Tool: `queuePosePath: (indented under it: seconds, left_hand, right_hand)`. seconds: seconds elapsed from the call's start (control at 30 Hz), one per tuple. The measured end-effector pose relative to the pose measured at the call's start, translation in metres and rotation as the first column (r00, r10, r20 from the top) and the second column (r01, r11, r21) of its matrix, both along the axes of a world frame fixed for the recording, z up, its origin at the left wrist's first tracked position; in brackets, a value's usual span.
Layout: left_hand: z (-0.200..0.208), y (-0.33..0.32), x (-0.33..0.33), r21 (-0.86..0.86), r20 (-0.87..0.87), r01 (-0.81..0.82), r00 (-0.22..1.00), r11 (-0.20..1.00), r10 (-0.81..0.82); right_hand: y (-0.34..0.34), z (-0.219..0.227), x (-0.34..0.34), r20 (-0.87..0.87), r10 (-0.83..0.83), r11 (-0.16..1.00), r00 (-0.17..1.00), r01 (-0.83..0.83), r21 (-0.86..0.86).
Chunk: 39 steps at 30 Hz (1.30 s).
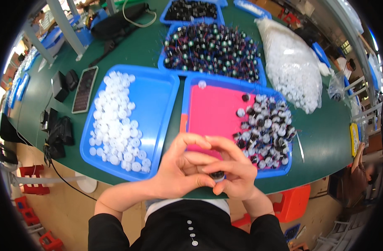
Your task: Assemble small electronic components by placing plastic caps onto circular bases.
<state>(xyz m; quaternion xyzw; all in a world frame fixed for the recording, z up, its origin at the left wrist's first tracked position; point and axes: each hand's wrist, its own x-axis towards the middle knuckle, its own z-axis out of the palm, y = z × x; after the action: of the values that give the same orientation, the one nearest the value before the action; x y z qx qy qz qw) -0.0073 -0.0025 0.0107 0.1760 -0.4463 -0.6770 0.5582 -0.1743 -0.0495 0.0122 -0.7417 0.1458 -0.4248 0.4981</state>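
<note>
Close in front of my body, my left hand [176, 167] and my right hand [238, 172] come together, their fingertips pinched round a small black-and-white round part [217, 175]. Fingers hide most of that part. Just beyond them is a blue tray with a pink bottom [212, 108]; black parts with white caps [269, 125] are heaped along its right side. To the left, a blue tray [158, 104] holds a pile of loose white round caps [116, 121].
Behind stands a blue tray of black parts with thin wires [212, 50], and farther back another of black pieces [191, 10]. A clear bag of white caps [290, 67] lies at right. Left are a tablet-like device [85, 90], black boxes and a black bag [116, 25].
</note>
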Motion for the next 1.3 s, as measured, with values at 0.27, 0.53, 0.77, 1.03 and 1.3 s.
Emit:
queuePosePath:
  seconds: [0.27, 0.53, 0.77, 1.03, 1.3]
  left_hand:
    - [0.002, 0.005, 0.001, -0.166, 0.389, -0.222, 0.88, 0.961, 0.271]
    - [0.045, -0.006, 0.034, -0.57, 0.665, -0.261, 0.409, 0.779, 0.625]
    - [0.03, -0.116, 0.055, -0.846, 0.526, -0.072, 0.058, 0.529, 0.849]
    - [0.017, -0.215, -0.012, -0.811, 0.531, 0.208, -0.13, 0.547, 0.837]
    - [0.013, -0.257, -0.042, -0.411, 0.8, -0.006, -0.481, 0.912, 0.357]
  right_hand:
    - [0.002, 0.02, -0.02, 0.321, -0.26, 0.963, 0.911, 0.217, 0.163]
    - [-0.01, 0.035, -0.084, 0.157, -0.343, 0.939, 0.926, 0.332, 0.092]
    - [-0.024, 0.03, -0.105, 0.09, -0.415, 0.909, 0.905, 0.409, 0.08]
    - [-0.052, 0.024, -0.111, -0.164, -0.561, 0.741, 0.812, 0.404, -0.536]
    - [-0.067, 0.036, -0.107, -0.342, -0.775, 0.427, 0.531, 0.042, -0.903]
